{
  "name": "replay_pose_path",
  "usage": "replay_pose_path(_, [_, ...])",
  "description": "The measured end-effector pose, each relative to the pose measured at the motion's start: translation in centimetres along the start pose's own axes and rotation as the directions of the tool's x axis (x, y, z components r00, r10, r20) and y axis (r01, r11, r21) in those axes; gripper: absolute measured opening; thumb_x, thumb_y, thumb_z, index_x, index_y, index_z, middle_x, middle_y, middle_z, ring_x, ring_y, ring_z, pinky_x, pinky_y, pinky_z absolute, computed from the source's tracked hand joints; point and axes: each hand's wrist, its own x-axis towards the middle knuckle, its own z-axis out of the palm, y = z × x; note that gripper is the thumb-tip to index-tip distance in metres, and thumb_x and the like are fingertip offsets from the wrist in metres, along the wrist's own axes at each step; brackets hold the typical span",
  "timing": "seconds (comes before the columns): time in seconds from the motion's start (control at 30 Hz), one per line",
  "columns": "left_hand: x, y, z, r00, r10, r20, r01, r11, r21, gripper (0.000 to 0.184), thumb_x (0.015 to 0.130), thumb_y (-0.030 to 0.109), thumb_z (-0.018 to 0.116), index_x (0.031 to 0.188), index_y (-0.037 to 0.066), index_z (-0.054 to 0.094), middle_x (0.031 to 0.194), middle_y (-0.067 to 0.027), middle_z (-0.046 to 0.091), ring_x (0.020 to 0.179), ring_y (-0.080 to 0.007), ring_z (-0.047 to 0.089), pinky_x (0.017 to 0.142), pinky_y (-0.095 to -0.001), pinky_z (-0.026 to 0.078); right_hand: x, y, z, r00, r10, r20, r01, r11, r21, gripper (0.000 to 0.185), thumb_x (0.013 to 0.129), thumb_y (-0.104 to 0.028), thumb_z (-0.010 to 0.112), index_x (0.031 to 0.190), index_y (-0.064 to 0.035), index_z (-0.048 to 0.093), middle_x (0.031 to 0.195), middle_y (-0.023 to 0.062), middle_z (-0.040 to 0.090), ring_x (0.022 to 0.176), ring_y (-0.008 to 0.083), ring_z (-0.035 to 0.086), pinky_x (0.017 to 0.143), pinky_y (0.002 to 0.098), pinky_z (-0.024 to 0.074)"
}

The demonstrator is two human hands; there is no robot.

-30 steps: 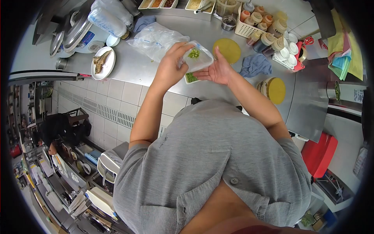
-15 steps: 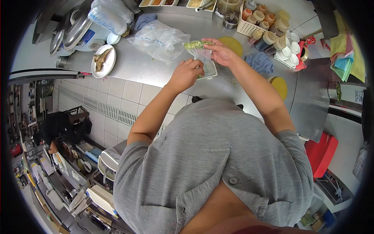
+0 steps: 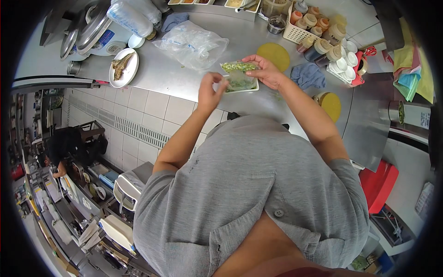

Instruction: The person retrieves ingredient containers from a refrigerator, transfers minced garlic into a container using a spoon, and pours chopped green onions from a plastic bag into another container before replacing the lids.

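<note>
A clear plastic bag [image 3: 237, 68] with chopped green pieces in it hangs over a white tray [image 3: 249, 89] that also shows green through the plastic. My right hand [image 3: 265, 71] pinches the bag at its right side, thumb on top. My left hand [image 3: 211, 92] is at the left edge of the bag, its fingers curled together; what they grip, if anything, is too small to make out. Further left a large crumpled plastic bag [image 3: 193, 45] lies on the steel counter [image 3: 161, 76].
A white plate [image 3: 123, 68] with a brown food piece stands at the left. Behind on the right are a basket [image 3: 295, 34] of bottles, a blue cloth [image 3: 308, 75] and yellow round lids [image 3: 273, 57]. Another person [image 3: 74, 147] is at the far left.
The small bag has gone from upright between both hands to lying folded over the tray. My left hand has come down from it and stays at its left edge.
</note>
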Motion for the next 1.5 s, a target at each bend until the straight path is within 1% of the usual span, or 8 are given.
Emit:
replay_pose_path(0.17, [2.8,1.4,-1.9,0.971,-0.24,0.012,0.232,0.922,-0.309,0.031,0.094,0.016,0.074,0.122,0.004,0.066,0.116,-0.0064,0.067,0.09,-0.0122,0.061,0.078,-0.0297,0.05,-0.5,-0.7,0.4,0.994,-0.019,0.11,0.034,0.99,-0.135,0.051,0.087,0.007,0.072,0.133,-0.0058,0.054,0.142,0.0076,0.059,0.13,0.0168,0.056,0.112,0.0324,0.0453])
replay_pose_path(0.23, [3.2,1.4,-2.6,0.911,-0.315,0.265,0.372,0.906,-0.202,0.018,0.096,0.012,0.072,0.113,0.004,0.073,0.119,-0.0064,0.068,0.093,-0.0107,0.062,0.08,-0.0253,0.051,-0.7,-0.9,0.6,0.988,-0.03,0.15,0.057,0.983,-0.176,0.052,0.084,0.006,0.075,0.132,-0.0044,0.057,0.137,0.0064,0.063,0.128,0.0147,0.058,0.112,0.0312,0.0436])
replay_pose_path(0.73, [3.0,4.6,-3.1,0.997,0.073,0.027,-0.07,0.991,-0.115,0.005,0.097,0.008,0.068,0.098,0.003,0.069,0.108,-0.0069,0.071,0.088,-0.0142,0.064,0.075,-0.0274,0.053,-3.1,-0.7,-1.8,0.994,-0.079,-0.075,0.028,0.855,-0.517,0.028,0.088,0.002,0.076,0.113,-0.0013,0.064,0.099,-0.0004,0.067,0.09,0.007,0.063,0.083,0.0235,0.0539])
replay_pose_path(0.83, [2.5,3.9,-2.8,0.986,-0.156,0.057,0.166,0.93,-0.328,0.01,0.104,0.013,0.06,0.105,0.004,0.062,0.115,-0.0085,0.07,0.092,-0.0123,0.064,0.077,-0.0258,0.054,-3.2,-1.2,-1.8,0.987,-0.088,-0.137,-0.006,0.822,-0.57,0.023,0.087,0.002,0.076,0.108,-0.0009,0.066,0.092,-0.0005,0.066,0.082,0.0077,0.059,0.075,0.024,0.0511])
replay_pose_path(1.03, [2.1,3.6,-2.1,0.982,-0.175,0.065,0.186,0.892,-0.412,0.01,0.108,0.012,0.052,0.111,0.003,0.055,0.117,-0.0118,0.07,0.092,-0.0123,0.065,0.08,-0.0276,0.056,-4.4,-1.5,0.4,0.942,-0.32,-0.101,0.188,0.752,-0.631,0.024,0.086,-0.004,0.08,0.107,-0.0031,0.07,0.091,-0.0015,0.065,0.079,0.0084,0.056,0.073,0.0242,0.0497])
replay_pose_path(1.27, [1.9,3.9,-1.5,0.989,-0.087,0.123,0.136,0.867,-0.479,0.039,0.102,0.014,0.064,0.136,0.005,0.048,0.134,-0.013,0.062,0.106,-0.0172,0.064,0.088,-0.0306,0.054,-4.0,2.6,0.7,0.972,-0.105,-0.211,-0.033,0.826,-0.563,0.027,0.091,-0.01,0.077,0.115,-0.0058,0.067,0.102,-0.0005,0.067,0.084,0.0085,0.06,0.075,0.0231,0.0524])
replay_pose_path(1.4, [1.1,2.7,-0.6,0.987,-0.135,0.09,0.144,0.985,-0.095,0.076,0.079,0.025,0.087,0.145,0.008,0.051,0.146,-0.0153,0.052,0.126,-0.0281,0.054,0.1,-0.0432,0.049,-3.6,3.6,0.3,0.945,-0.129,-0.299,0.016,0.935,-0.354,0.022,0.095,-0.013,0.072,0.116,-0.0068,0.066,0.102,-0.0006,0.068,0.087,0.0066,0.063,0.071,0.0221,0.0559])
replay_pose_path(1.5, [0.2,-0.1,0.3,0.987,0.046,0.152,-0.094,0.942,0.323,0.032,0.077,0.022,0.085,0.107,0.017,0.077,0.142,-0.0106,0.057,0.125,-0.0369,0.053,0.102,-0.0454,0.048,-3.6,3.7,-0.4,0.947,-0.102,-0.305,-0.002,0.946,-0.323,0.02,0.097,-0.011,0.069,0.116,-0.0087,0.066,0.104,-0.0017,0.068,0.09,0.0057,0.063,0.072,0.0225,0.0574])
